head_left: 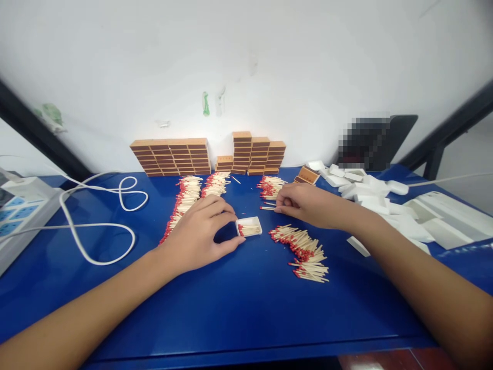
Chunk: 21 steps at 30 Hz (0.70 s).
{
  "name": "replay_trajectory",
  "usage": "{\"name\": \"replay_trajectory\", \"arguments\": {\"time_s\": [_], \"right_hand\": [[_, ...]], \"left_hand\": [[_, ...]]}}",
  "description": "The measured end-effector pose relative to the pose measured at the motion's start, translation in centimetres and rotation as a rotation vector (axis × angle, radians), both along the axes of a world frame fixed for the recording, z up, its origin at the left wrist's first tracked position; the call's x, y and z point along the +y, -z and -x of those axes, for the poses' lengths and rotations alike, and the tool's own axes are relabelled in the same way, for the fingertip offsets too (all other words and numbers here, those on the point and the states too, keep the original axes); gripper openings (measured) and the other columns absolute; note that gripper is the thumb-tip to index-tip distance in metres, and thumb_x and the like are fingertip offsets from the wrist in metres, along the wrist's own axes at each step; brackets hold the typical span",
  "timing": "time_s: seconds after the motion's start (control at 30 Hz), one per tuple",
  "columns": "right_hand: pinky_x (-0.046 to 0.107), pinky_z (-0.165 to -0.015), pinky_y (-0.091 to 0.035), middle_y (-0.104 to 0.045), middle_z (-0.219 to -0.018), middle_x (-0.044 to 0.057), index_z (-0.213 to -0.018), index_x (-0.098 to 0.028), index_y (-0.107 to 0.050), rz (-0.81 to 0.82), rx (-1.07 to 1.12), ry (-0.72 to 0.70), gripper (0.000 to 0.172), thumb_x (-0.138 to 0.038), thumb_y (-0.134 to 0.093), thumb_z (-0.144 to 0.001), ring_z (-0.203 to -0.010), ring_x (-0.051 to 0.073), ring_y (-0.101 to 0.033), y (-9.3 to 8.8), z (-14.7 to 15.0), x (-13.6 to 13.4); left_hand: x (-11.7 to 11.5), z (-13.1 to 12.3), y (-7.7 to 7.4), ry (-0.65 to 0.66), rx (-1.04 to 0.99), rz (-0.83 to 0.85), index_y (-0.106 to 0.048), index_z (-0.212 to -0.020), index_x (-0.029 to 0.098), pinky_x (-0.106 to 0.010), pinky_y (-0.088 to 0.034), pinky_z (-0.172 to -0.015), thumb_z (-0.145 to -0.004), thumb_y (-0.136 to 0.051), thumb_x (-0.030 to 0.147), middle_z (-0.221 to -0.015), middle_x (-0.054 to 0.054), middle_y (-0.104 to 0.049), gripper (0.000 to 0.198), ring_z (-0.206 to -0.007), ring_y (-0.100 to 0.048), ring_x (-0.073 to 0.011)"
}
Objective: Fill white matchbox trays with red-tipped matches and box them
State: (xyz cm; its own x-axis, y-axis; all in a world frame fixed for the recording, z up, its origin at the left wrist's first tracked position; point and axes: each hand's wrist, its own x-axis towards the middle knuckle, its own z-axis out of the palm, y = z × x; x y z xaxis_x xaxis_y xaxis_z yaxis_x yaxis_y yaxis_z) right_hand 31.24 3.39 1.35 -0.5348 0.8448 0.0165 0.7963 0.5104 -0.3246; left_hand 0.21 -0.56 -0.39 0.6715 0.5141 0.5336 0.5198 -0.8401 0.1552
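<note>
A small white matchbox tray (248,220) with red-tipped matches in it lies on the blue table. My left hand (204,231) grips its left end between thumb and fingers. My right hand (304,203) is closed in a pinch on a couple of matches (267,207), their red heads pointing left. Just behind these is a pile of matches (271,186). A curved row of loose matches (298,241) lies nearer me, right of the tray. Another long row of matches (188,190) runs behind my left hand, partly covered by it, beside a shorter heap (215,184).
Matchboxes (171,156) are stacked along the wall, with more stacks (250,154) to their right. A single matchbox (307,174) lies behind my right hand. White empty trays (370,190) heap up at right. A white cable (73,221) and power strip (23,210) occupy the left.
</note>
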Motion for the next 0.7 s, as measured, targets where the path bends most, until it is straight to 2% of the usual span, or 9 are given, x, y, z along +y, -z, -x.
{"name": "replay_trajectory", "arguments": {"time_s": [0.23,0.43,0.7], "right_hand": [[0.032,-0.063,-0.038,-0.066,-0.082,0.004,-0.089,-0.021,-0.065,-0.012,0.045,0.007,0.017,-0.036,-0.062,-0.098,-0.07,0.018,-0.055,-0.1,0.6,-0.1],[0.032,-0.066,-0.04,-0.068,-0.084,0.006,-0.086,-0.021,-0.064,0.003,0.016,-0.015,0.021,-0.031,-0.054,-0.102,-0.074,0.019,-0.057,-0.3,0.9,-0.2],[0.031,-0.066,-0.039,-0.064,-0.079,0.002,-0.089,-0.022,-0.063,-0.035,0.164,-0.101,0.02,-0.033,-0.057,-0.104,-0.072,0.018,-0.055,-0.9,3.4,-2.7]], "left_hand": [[-0.1,-0.1,0.0,-0.001,0.0,0.001,-0.075,-0.105,0.019,-0.047,-0.057,-0.098,-0.097,-0.075,0.039,-0.112,-0.009,-0.075,0.021,-0.11,-0.067,-0.0269],[-0.1,0.0,0.0,0.0,0.006,0.005,-0.075,-0.105,0.019,-0.046,-0.057,-0.098,-0.097,-0.075,0.039,-0.112,-0.01,-0.075,0.022,-0.109,-0.067,-0.0268],[-0.1,0.0,0.0,-0.017,0.005,0.009,-0.075,-0.105,0.019,-0.047,-0.057,-0.098,-0.097,-0.074,0.041,-0.111,-0.009,-0.075,0.022,-0.11,-0.067,-0.0274]]}}
